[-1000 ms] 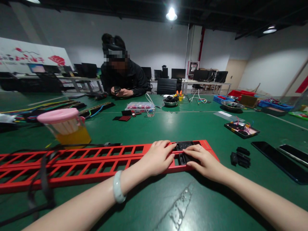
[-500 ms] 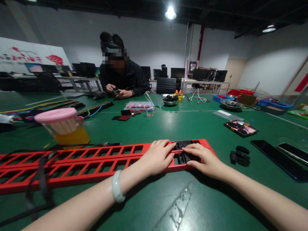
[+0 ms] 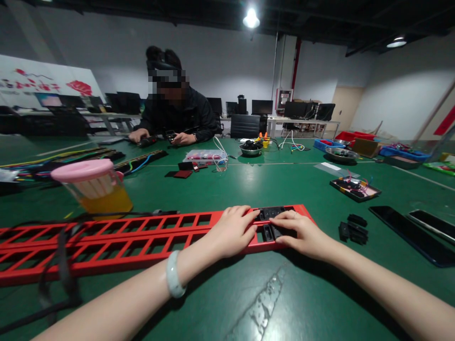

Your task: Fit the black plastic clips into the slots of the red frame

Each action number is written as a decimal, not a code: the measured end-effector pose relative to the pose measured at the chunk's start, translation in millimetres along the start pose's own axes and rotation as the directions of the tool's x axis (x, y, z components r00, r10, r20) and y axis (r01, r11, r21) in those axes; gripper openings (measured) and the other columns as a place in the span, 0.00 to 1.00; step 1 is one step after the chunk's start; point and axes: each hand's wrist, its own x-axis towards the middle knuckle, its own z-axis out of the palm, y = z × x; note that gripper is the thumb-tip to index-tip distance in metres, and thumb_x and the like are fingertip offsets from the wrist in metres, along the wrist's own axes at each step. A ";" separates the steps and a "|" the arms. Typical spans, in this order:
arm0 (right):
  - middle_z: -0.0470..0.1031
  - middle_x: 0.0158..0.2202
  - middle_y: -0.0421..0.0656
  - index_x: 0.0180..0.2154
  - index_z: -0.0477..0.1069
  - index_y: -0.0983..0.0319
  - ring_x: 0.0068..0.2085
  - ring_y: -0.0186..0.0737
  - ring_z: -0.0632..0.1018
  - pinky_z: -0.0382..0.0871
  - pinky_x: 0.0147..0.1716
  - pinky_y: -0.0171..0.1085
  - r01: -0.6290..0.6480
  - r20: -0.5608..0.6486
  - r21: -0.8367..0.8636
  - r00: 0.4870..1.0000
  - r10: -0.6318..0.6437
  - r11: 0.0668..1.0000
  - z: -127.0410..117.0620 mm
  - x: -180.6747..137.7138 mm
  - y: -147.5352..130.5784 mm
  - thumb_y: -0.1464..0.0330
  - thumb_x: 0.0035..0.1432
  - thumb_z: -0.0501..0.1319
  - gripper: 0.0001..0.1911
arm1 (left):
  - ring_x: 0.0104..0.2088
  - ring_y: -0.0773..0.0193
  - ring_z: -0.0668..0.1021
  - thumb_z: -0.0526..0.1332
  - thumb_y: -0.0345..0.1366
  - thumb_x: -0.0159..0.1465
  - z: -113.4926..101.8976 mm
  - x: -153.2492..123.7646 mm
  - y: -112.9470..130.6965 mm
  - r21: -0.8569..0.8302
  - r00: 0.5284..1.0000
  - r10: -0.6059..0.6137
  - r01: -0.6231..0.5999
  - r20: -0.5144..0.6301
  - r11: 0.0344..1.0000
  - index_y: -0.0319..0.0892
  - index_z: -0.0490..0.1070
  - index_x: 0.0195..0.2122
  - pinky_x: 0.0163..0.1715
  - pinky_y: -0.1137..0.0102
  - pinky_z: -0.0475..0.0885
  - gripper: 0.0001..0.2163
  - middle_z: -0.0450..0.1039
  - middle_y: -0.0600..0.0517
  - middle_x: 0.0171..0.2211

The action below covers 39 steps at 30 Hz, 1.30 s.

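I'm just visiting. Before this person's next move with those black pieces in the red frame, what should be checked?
1. Left hand and right hand both rest on the frame's right end: ok.
2. Red frame lies flat on the green table: ok.
3. Black pieces fully seated in their slots: cannot tell, fingers cover them.
4. Spare black pieces lie close by on the right: ok.
5. Frame free of clutter: not ok, a black cable crosses its left end.
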 end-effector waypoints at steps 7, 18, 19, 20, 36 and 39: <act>0.68 0.45 0.47 0.50 0.65 0.59 0.47 0.42 0.68 0.61 0.49 0.45 0.038 -0.020 -0.031 0.999 -0.039 0.999 4.2 1.3 1.5 0.67 0.52 0.59 0.22 | 0.50 0.55 0.65 0.47 0.40 0.63 1.3 0.7 -0.7 -0.008 1.000 -0.002 0.001 -0.009 1.000 0.44 0.60 0.53 0.49 0.60 0.59 0.18 0.62 0.46 0.50; 0.69 0.47 0.48 0.48 0.68 0.62 0.49 0.43 0.67 0.60 0.51 0.45 -0.010 -0.027 -0.006 1.000 0.010 1.000 5.9 0.6 -0.3 0.67 0.52 0.58 0.19 | 0.50 0.55 0.65 0.47 0.40 0.63 -2.9 0.3 1.9 -0.010 1.000 -0.015 0.015 0.012 1.000 0.45 0.60 0.54 0.49 0.60 0.59 0.18 0.62 0.46 0.51; 0.69 0.47 0.48 0.48 0.67 0.62 0.49 0.43 0.67 0.60 0.51 0.45 -0.019 -0.030 -0.001 0.999 0.019 1.000 5.6 0.7 -1.3 0.67 0.52 0.59 0.20 | 0.50 0.55 0.65 0.47 0.40 0.63 -3.1 0.2 2.0 -0.010 1.000 -0.016 0.016 0.015 1.000 0.44 0.60 0.54 0.49 0.60 0.59 0.18 0.62 0.46 0.51; 0.69 0.48 0.49 0.49 0.66 0.62 0.49 0.43 0.67 0.60 0.51 0.45 -0.028 -0.037 0.006 0.999 0.028 1.000 5.3 0.8 -1.9 0.67 0.51 0.59 0.21 | 0.50 0.55 0.65 0.47 0.40 0.63 -3.3 0.1 2.1 -0.010 1.000 -0.016 0.016 0.017 1.000 0.44 0.60 0.54 0.49 0.60 0.59 0.18 0.62 0.46 0.51; 0.74 0.43 0.45 0.44 0.70 0.60 0.45 0.43 0.72 0.65 0.46 0.44 -0.002 -0.031 0.019 1.000 0.003 1.000 -0.2 3.5 0.4 0.68 0.45 0.64 0.21 | 0.49 0.56 0.66 0.47 0.40 0.63 -2.0 -0.1 1.5 -0.009 1.000 0.000 0.000 -0.007 1.000 0.44 0.60 0.53 0.47 0.60 0.60 0.18 0.63 0.46 0.49; 0.74 0.43 0.47 0.44 0.71 0.61 0.44 0.43 0.72 0.66 0.46 0.44 0.052 -0.040 -0.053 0.998 -0.054 0.997 1.6 1.0 -1.3 0.67 0.48 0.62 0.18 | 0.49 0.55 0.66 0.47 0.40 0.63 -2.4 0.2 1.4 0.000 1.000 0.003 -0.003 0.001 1.000 0.44 0.60 0.53 0.47 0.60 0.60 0.18 0.63 0.46 0.49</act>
